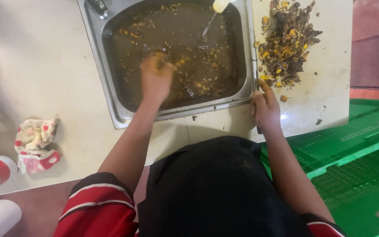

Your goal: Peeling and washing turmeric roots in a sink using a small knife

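We see the left hand (155,77) dipped into the murky brown water (185,52) of the steel sink (110,94) set in the counter (44,66), blurred so we cannot tell whether its fingers are curled or spread. The right hand (266,109) rests at the sink's right front corner, fingers loosely bent and empty on the near edge of the white board (330,74), just short of the pile of dark and yellow scraps (286,44). A crumpled red and white cloth (36,142) lies near the counter's front left edge, well apart from both hands.
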